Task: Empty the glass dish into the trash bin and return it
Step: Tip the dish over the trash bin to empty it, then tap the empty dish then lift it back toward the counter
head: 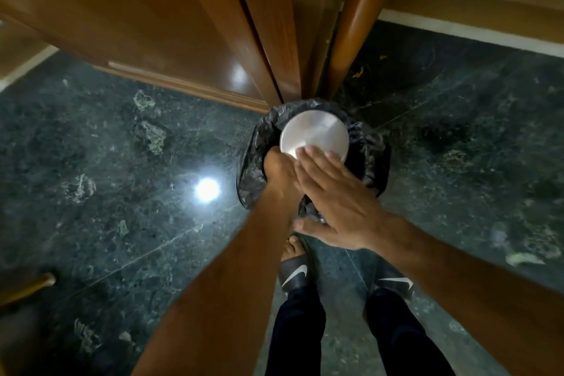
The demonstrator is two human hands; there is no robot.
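The round dish [312, 133] is turned bottom-up over the trash bin [370, 149], which is lined with a black bag. Its underside looks frosted and pale. My left hand [279, 171] grips the dish at its near-left rim, fingers hidden beneath it. My right hand [332, 195] lies flat with fingers together, fingertips resting on the dish's upturned base. The dish's contents are hidden from view.
The bin stands on a dark green marble floor [137, 192] against a brown wooden door and frame [189, 24]. My feet in black slides [294, 275] stand just in front of the bin. A wooden leg [27, 287] shows at the lower left.
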